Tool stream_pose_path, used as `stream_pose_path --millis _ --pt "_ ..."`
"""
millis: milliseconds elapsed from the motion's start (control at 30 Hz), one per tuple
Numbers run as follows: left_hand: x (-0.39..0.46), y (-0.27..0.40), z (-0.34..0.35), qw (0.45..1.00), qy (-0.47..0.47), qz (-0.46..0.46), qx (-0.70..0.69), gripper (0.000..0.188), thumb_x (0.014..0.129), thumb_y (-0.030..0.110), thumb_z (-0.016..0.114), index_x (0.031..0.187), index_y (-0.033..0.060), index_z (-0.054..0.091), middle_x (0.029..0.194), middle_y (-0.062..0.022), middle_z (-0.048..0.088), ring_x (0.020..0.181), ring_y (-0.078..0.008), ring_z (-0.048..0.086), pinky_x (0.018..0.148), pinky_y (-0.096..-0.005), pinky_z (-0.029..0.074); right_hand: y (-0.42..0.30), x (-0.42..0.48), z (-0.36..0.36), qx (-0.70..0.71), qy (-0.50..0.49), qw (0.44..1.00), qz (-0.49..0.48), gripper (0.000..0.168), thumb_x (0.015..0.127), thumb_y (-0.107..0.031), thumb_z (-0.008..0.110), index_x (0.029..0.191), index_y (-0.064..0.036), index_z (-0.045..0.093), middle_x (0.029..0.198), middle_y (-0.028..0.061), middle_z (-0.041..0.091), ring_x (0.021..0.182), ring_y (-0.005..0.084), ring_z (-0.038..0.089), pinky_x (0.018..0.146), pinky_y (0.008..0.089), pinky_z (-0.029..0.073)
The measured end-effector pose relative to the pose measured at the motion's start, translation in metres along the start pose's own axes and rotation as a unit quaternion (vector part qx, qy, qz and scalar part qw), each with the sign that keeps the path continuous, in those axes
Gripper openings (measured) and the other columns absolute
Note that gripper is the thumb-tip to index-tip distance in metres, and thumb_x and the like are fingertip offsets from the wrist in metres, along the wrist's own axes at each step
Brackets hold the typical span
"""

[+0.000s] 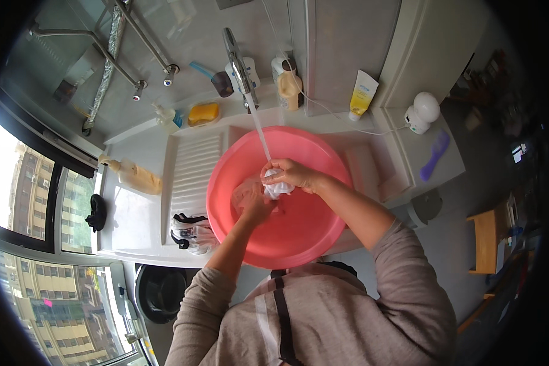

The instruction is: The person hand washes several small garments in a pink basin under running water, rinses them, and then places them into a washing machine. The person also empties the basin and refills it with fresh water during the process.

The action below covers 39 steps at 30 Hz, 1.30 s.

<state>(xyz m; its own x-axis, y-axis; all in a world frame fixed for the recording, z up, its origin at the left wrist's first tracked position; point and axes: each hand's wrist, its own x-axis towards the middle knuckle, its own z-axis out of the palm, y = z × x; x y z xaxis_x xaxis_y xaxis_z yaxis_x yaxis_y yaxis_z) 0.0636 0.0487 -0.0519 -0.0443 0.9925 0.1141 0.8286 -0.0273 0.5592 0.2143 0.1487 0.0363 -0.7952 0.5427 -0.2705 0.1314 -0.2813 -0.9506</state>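
Water runs from the chrome faucet (238, 61) in a stream down to my hands over a pink plastic basin (311, 238). My right hand (293, 174) grips a bunched wet white cloth (278, 187) from above, thumb across it. At the cloth's lower left side is my left hand (256, 203), its fingers partly hidden; whether it grips the cloth is unclear. Water stands in the basin. A white garment with black trim (194, 234) lies crumpled beside the basin, on the left part of the sink counter.
Left of the basin is a ribbed washboard (196, 169), with a pump bottle (135, 176) beyond. A yellow soap bar (203, 113), a beige bottle (289, 89) and a yellow-white tube (363, 96) line the back ledge. At right lie a white device (422, 113) and purple brush (434, 154).
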Motion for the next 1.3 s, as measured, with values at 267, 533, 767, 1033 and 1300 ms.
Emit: stream_pose_path --millis 267,533,767,1033,1300 --pt "0.013 -0.016 -0.059 0.967 0.06 -0.12 -0.216 0.021 0.084 0.009 0.049 0.098 -0.0011 0.06 0.079 -0.0163 0.064 0.074 -0.0282 0.062 0.066 -0.0352 0.046 -0.023 -0.023 -0.04 -0.446 0.239 0.858 -0.091 0.021 0.075 -0.011 0.062 0.094 -0.004 0.06 0.085 0.0166 0.063 0.084 0.0306 0.061 0.072 0.0375 0.048" --pt "0.03 0.034 -0.14 0.989 0.124 -0.032 -0.076 0.015 0.085 0.01 0.052 0.095 0.0032 0.062 0.076 -0.0216 0.06 0.072 -0.0368 0.06 0.063 -0.0373 0.046 -0.039 -0.032 -0.046 -0.385 0.327 0.82 -0.267 0.008 0.086 -0.009 0.054 0.083 -0.002 0.057 0.073 0.0134 0.057 0.064 0.0297 0.054 0.061 0.037 0.043" --pt "0.077 0.054 -0.188 0.918 0.178 -0.016 -0.354 0.02 0.092 0.015 0.044 0.093 -0.0017 0.054 0.071 -0.0028 0.053 0.066 -0.0078 0.045 0.06 -0.0242 0.04 -0.093 -0.011 -0.046 -0.318 0.418 0.733 -0.432 0.008 0.085 -0.012 0.058 0.085 -0.005 0.053 0.081 0.0111 0.052 0.071 0.0299 0.053 0.064 0.0393 0.043" --pt "0.029 0.074 -0.201 0.993 0.017 0.109 0.028 0.029 0.079 0.028 0.065 0.098 0.0094 0.054 0.086 -0.0172 0.064 0.076 -0.0348 0.063 0.067 -0.0411 0.05 -0.045 -0.06 -0.047 -0.591 0.143 0.762 -0.223 0.034 0.07 -0.01 0.068 0.101 -0.005 0.057 0.093 0.0143 0.054 0.09 0.0341 0.053 0.079 0.0398 0.045" --pt "-0.006 0.028 -0.184 0.917 -0.376 0.087 0.098 0.028 0.093 0.03 0.043 0.097 0.0089 0.062 0.092 -0.0135 0.063 0.089 -0.0304 0.06 0.08 -0.0395 0.047 -0.038 -0.064 -0.042 -0.588 -0.098 0.801 0.06 0.026 0.067 0.0 0.05 0.088 -0.006 0.064 0.083 0.0175 0.063 0.077 0.0352 0.059 0.065 0.0427 0.046"
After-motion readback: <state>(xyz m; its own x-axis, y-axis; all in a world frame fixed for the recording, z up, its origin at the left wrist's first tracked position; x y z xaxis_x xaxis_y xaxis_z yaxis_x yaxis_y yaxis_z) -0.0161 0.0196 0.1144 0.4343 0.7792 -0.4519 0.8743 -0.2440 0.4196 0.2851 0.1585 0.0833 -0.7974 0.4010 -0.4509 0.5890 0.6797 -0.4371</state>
